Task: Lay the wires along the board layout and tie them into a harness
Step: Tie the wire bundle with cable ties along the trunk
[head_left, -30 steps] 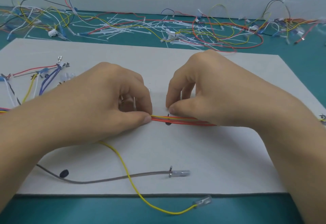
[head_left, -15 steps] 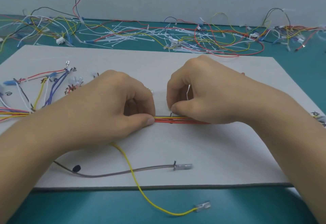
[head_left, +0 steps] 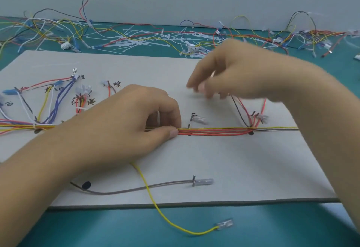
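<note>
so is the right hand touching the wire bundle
No, the right hand hovers above the board, clear of the wire bundle that the left hand pinches.

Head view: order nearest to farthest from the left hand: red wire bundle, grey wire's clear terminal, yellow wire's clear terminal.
1. Red wire bundle, pinched by left hand.
2. Grey wire's clear terminal, on board.
3. Yellow wire's clear terminal, off board.

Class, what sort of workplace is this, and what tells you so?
Probably a wire-harness assembly bench: a hand-labelled layout board, a wire bundle pinched by the left hand, and loose cable ties heaped behind.
</note>
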`<state>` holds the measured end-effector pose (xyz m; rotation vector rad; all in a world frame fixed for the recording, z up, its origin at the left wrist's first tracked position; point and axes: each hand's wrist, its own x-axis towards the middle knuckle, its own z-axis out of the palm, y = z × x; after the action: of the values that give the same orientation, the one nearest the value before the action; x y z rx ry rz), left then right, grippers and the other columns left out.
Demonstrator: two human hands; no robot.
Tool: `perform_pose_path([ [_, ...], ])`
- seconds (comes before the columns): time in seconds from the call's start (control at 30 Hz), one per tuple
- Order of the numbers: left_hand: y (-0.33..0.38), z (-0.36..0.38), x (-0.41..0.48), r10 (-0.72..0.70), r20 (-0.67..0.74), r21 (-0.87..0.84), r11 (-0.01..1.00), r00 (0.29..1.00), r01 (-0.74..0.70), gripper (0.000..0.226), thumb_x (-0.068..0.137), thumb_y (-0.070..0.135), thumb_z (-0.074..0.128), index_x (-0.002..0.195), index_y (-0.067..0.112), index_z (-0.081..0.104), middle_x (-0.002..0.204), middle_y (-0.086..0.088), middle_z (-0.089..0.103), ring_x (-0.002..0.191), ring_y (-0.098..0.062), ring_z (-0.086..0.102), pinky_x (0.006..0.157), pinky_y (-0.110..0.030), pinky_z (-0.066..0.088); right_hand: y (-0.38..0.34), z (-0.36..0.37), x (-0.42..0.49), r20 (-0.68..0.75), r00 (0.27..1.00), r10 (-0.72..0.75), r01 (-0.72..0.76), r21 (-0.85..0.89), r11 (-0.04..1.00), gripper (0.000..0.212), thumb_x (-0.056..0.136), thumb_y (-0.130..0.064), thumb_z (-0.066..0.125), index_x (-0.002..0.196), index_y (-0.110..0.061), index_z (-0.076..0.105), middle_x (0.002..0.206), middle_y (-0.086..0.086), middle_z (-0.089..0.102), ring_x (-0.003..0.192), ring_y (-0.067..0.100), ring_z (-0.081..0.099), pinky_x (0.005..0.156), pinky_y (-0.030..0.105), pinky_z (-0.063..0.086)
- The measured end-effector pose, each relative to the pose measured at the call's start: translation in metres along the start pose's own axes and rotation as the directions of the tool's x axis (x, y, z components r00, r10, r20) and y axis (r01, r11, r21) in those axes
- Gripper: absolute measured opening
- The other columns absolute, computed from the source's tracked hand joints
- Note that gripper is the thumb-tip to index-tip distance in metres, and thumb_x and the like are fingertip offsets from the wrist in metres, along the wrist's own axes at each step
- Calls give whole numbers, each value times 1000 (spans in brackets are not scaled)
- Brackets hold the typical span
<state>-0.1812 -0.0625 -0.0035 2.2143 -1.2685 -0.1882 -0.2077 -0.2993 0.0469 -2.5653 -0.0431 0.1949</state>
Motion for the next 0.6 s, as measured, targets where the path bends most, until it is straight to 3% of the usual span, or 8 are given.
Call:
perform_pose_path([
  [0.03, 0, 1, 0, 1, -6, -8, 1000, 1000, -1, 8, 84, 41, 65, 83, 36, 72, 82, 16, 62, 75, -11, 62, 63, -17, 43, 5, -5, 14, -79, 996, 52, -50, 20, 999, 17, 85, -23, 70, 90, -37, 79, 77, -9, 77, 63, 6, 70, 66, 28, 60],
  [0.1, -1, 1, 1, 9, -20, -22, 1000, 1000, -9, 8, 84, 38, 66, 81, 35, 72, 81, 14, 62, 75, -13, 62, 63, -16, 42, 14, -10, 46, -238, 962, 132, -131, 20, 991, 17, 86, -17, 69, 89, -29, 80, 75, -5, 76, 60, 9, 68, 63, 24, 59],
  [0.17, -2, 2, 1, 18, -28, -27, 999, 999, -19, 7, 84, 36, 68, 80, 34, 73, 80, 13, 62, 75, -14, 62, 62, -14, 40, 22, -9, 76, -317, 937, 150, -176, -55, 983, 22, 87, -10, 66, 96, -23, 81, 83, -2, 74, 72, 14, 64, 64, 23, 52],
  [0.27, -2, 3, 2, 14, -30, -45, 999, 999, -16, 7, 84, 35, 68, 80, 34, 73, 82, 12, 64, 75, -16, 62, 62, -13, 41, 30, -5, 106, -330, 934, 137, -190, -135, 972, 24, 87, -7, 66, 101, -19, 81, 97, 4, 76, 85, 17, 64, 72, 25, 49],
  [0.4, -4, 3, 1, 14, -32, -66, 998, 999, -16, 6, 84, 34, 69, 80, 34, 73, 82, 12, 64, 76, -17, 63, 63, -16, 43, 33, -1, 128, -328, 938, 109, -175, -178, 968, 24, 84, -5, 71, 100, -18, 82, 95, 4, 76, 85, 17, 65, 73, 27, 52],
  [0.5, -4, 3, 2, 14, -30, -70, 997, 999, -16, 6, 84, 35, 68, 80, 35, 72, 82, 12, 64, 76, -17, 63, 62, -17, 43, 36, 3, 138, -362, 929, 73, -166, -234, 958, 24, 82, -1, 69, 100, -11, 81, 99, 12, 77, 96, 26, 70, 86, 37, 59],
  [0.6, -4, 3, 1, 15, -27, -63, 998, 1000, -17, 5, 85, 36, 67, 82, 35, 72, 82, 13, 63, 77, -16, 63, 63, -17, 43, 38, 2, 145, -359, 932, 50, -163, -291, 943, 24, 81, -1, 66, 99, -7, 80, 98, 15, 77, 97, 30, 71, 86, 39, 59],
])
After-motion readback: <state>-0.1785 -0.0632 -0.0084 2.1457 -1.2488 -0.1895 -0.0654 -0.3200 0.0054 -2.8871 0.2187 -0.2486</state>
